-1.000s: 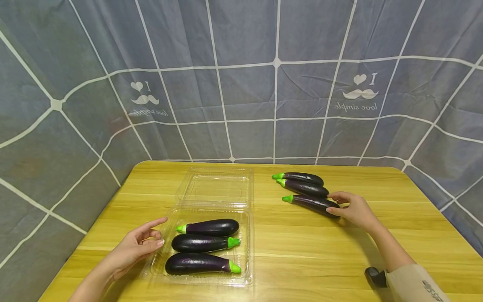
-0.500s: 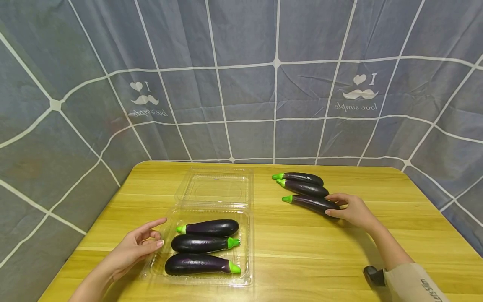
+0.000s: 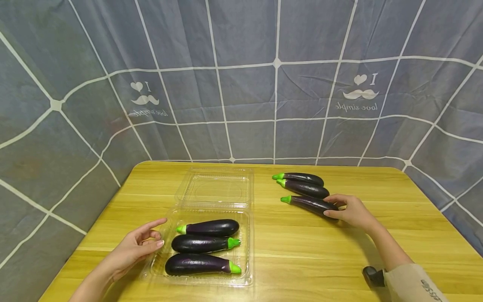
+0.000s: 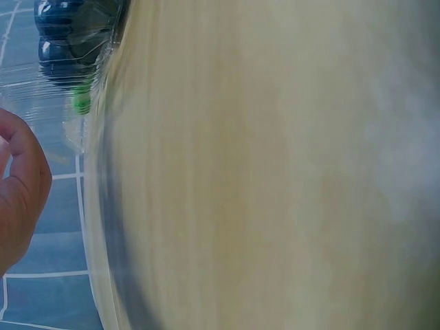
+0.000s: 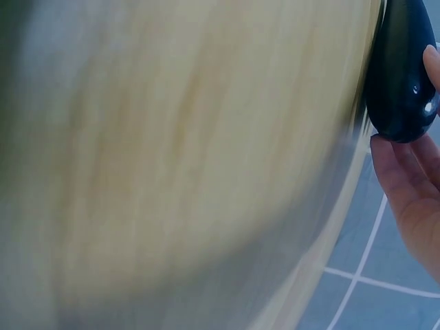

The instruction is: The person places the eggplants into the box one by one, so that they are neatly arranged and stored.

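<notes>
My right hand (image 3: pixel 351 213) holds the thick end of the nearest eggplant (image 3: pixel 311 204) on the right, its green stem pointing left. In the right wrist view, thumb and fingers lie around the rounded end of that eggplant (image 5: pixel 402 75). Two more eggplants lie close behind it, one at the back (image 3: pixel 303 178) and one in the middle (image 3: pixel 305 188). At the left edge of an open clear plastic clamshell box (image 3: pixel 247 251) is my left hand (image 3: pixel 132 247), index finger and thumb at the rim. Inside the box, three eggplants (image 3: pixel 200 264) lie side by side.
The box's hinged lid (image 3: pixel 219 188) lies flat behind its base on the wood-grain table (image 3: pixel 294 260). Past the table's back edge hangs a grey-blue curtain (image 3: pixel 249 96) with white lines. A black wrist device (image 3: pixel 373 277) sits at my right sleeve (image 3: pixel 413 283).
My right hand has shifted slightly left along with the nearest eggplant. The left hand and the box have stayed in place.
</notes>
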A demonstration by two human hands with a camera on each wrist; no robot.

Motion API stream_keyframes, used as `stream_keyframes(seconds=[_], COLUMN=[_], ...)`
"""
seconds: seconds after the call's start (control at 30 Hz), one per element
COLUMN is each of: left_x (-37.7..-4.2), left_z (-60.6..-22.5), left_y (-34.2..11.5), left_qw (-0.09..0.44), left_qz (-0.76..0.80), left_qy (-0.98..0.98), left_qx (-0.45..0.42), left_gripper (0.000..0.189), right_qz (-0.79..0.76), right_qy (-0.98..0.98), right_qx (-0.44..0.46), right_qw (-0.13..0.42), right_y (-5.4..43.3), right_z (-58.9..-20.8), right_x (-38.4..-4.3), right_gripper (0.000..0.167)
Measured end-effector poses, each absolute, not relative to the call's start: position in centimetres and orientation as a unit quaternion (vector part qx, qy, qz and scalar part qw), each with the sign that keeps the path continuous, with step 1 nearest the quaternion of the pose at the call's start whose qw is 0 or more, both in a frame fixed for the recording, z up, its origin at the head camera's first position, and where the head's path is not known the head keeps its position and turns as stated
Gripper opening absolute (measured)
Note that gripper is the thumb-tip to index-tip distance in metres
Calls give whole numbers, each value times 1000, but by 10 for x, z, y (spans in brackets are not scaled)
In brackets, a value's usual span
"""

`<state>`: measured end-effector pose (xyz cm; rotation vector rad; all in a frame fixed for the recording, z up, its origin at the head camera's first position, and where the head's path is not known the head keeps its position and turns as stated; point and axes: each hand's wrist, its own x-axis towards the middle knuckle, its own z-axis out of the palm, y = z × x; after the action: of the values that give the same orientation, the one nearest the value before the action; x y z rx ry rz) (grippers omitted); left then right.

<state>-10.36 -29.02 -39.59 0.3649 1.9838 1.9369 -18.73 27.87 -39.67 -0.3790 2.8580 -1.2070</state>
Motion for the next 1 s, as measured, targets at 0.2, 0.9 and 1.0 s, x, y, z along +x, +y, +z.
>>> stream_keyframes(seconds=[0.2,0.9,1.0], left_x=[-103,-103,-103], left_z=[-397,-396,-396], left_y=[-290,-290,-290], left_qw=[170,170,172], left_qz=[683,679,680], left_qy=[699,704,703], left_qx=[127,118,118], left_gripper=[50,49,49], right_qz=[-408,-376,-395], right_qy=[905,911,903], right_qx=[-118,-169,-170], right_qw=[24,-13,-1], right_y=[276,250,245], right_z=[-397,-382,-376], right_x=[-186,-180,-178], right_gripper=[45,38,39])
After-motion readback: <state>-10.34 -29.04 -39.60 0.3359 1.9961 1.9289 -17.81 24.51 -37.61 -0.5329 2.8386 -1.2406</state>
